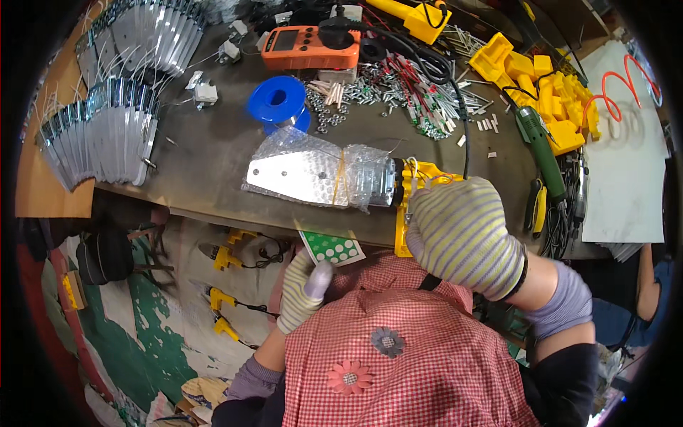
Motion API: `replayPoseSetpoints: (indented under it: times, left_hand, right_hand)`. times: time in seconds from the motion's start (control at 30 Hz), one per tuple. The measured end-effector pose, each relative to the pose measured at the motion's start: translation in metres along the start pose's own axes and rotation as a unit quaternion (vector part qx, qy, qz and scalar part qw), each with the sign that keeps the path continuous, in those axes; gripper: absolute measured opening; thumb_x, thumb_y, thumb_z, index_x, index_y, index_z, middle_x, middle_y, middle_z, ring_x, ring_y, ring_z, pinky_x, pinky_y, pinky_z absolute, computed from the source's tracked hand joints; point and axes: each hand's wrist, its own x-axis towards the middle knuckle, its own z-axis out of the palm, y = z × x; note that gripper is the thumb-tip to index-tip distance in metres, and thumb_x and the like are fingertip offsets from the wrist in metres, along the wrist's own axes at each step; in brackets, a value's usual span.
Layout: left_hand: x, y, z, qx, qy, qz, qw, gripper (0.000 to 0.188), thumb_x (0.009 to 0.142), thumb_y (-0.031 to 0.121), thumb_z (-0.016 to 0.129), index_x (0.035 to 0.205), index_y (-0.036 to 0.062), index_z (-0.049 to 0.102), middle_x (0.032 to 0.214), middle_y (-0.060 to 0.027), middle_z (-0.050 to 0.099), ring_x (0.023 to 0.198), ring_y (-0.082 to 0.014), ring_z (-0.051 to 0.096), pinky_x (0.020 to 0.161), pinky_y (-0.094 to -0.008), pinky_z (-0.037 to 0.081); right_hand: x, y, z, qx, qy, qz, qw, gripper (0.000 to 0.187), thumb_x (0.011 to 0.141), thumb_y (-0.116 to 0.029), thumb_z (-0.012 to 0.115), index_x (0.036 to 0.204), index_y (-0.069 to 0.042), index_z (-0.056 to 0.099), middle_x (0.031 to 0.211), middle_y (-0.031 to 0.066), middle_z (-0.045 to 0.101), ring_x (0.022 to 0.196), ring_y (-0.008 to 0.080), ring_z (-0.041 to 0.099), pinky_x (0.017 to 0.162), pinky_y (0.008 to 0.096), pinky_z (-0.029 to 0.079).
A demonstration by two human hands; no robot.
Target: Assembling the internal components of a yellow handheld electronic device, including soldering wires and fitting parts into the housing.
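My left hand (pixel 302 290), in a striped glove, pinches a green sheet of round white stickers (pixel 331 248) below the table's front edge. My right hand (pixel 462 231), gloved alike, is closed over the yellow plastic housing (pixel 403 231) of a tool. Its fingertips touch the housing near some thin wires, and what they pinch, if anything, is hidden. Joined to the housing's left end lies a flat metal heating plate (pixel 284 174), partly wrapped in bubble wrap (pixel 363 186) with a rubber band around it.
Behind stand a blue spool (pixel 274 103), an orange meter (pixel 302 48) and heaps of screws (pixel 363 84). At right lie a green electric screwdriver (pixel 539 153), black-yellow pliers (pixel 536 206) and a pile of yellow housings (pixel 551 89). Stacked metal plates (pixel 103 139) fill the left.
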Motion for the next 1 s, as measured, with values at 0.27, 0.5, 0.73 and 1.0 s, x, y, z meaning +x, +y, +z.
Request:
replayPoseSetpoints:
  times: [0.27, 0.5, 0.73, 1.0]
  left_hand:
    - [-0.012, 0.022, 0.002, 0.083, -0.039, -0.063, 0.994, 0.014, 0.093, 0.004, 0.069, 0.105, 0.0002, 0.073, 0.095, -0.0019, 0.074, 0.082, -0.0054, 0.065, 0.074, -0.0210, 0.053]
    - [-0.009, 0.012, -0.003, 0.025, -0.061, -0.021, 0.998, 0.022, 0.089, 0.002, 0.073, 0.111, 0.0024, 0.074, 0.102, -0.0039, 0.075, 0.089, -0.0068, 0.067, 0.078, -0.0235, 0.055]
    - [-0.007, 0.007, 0.013, 0.090, -0.005, 0.085, 0.992, 0.025, 0.087, 0.000, 0.075, 0.112, 0.0011, 0.073, 0.106, -0.0054, 0.075, 0.094, -0.0094, 0.068, 0.082, -0.0258, 0.055]
    - [-0.008, 0.004, 0.018, 0.099, 0.022, 0.118, 0.988, 0.026, 0.086, -0.002, 0.075, 0.112, 0.0011, 0.073, 0.108, -0.0063, 0.074, 0.098, -0.0122, 0.068, 0.086, -0.0288, 0.055]
  right_hand:
    - [0.008, -0.009, -0.024, 0.130, 0.044, 0.021, 0.990, 0.018, 0.084, -0.027, 0.068, 0.083, -0.009, 0.063, 0.072, 0.0091, 0.059, 0.065, 0.0302, 0.062, 0.061, 0.0429, 0.048]
    - [0.017, -0.042, 0.023, 0.146, 0.001, -0.089, 0.985, 0.016, 0.073, -0.024, 0.067, 0.082, -0.011, 0.062, 0.082, 0.0064, 0.057, 0.080, 0.0248, 0.059, 0.066, 0.0397, 0.046]
    - [0.020, -0.052, 0.026, 0.122, 0.004, -0.103, 0.987, 0.014, 0.075, -0.024, 0.063, 0.080, -0.011, 0.063, 0.081, 0.0053, 0.057, 0.081, 0.0232, 0.059, 0.069, 0.0385, 0.047]
    - [0.023, -0.056, 0.029, 0.084, 0.061, -0.109, 0.989, 0.016, 0.070, -0.025, 0.065, 0.075, -0.010, 0.062, 0.077, 0.0052, 0.059, 0.074, 0.0233, 0.059, 0.065, 0.0383, 0.045]
